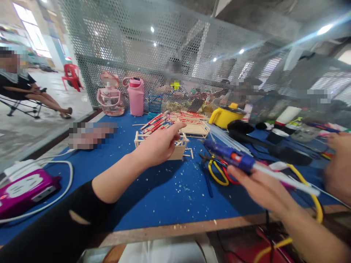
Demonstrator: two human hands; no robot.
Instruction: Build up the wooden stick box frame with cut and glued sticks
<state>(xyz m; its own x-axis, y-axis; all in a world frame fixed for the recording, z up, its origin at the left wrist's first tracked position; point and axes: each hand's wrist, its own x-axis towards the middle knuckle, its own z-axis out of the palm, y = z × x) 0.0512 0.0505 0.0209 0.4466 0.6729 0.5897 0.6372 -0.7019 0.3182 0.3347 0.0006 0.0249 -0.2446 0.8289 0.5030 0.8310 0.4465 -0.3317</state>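
Observation:
My left hand [157,146] reaches over a small model of thin wooden sticks [178,151] on the blue tabletop. Its fingers are curled at the model's upper edge, and the fingertips are partly hidden. In my right hand [268,190] is a blue glue gun [229,153], its nozzle pointing left toward the model. A whitish glue stick [287,179] juts from the gun's rear. Beneath the gun lie yellow-handled scissors or pliers [218,173] and a red-handled tool [231,177]. Behind the model are a wooden stick tray [196,129] and red-marked sticks [156,122].
Pink bottles [136,96] stand at the back, before a perforated metal screen [120,44]. A yellow pot [229,116] and clear glue sticks [230,138] lie right. A purple power unit [27,190] with white cable is left. Another person's hand [340,160] shows far right.

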